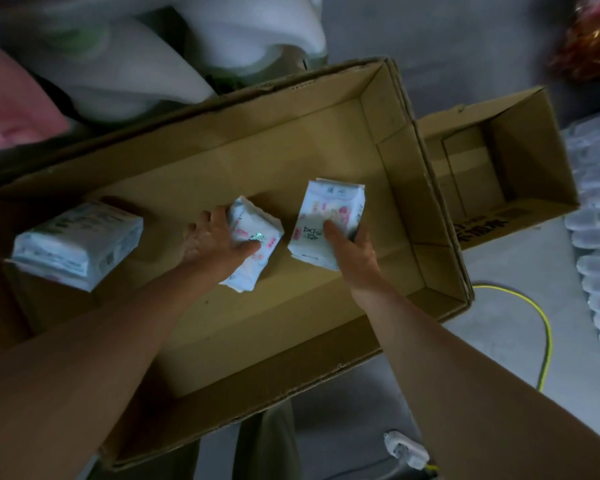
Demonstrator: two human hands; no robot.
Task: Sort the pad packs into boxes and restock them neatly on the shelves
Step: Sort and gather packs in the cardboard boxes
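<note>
left hand (215, 242) grips one pad pack (253, 244), right hand (349, 251) another (328, 223) inside the large box (426, 216) — print blurred, unreadable; pale bundles at the floor's right edge cut off.

Brightness: dim overall, colours muted and slightly blue.
Light source: brightest on the grey concrete floor (499, 341) at right.
Shadows: the large open brown cardboard box (440, 237) is dark at its left end and near wall.
Blur: soft throughout; the white plastic bags (125, 64) at top smear.
Distortion: wide-angle stretch enlarges both forearms at the lower edges.
</note>
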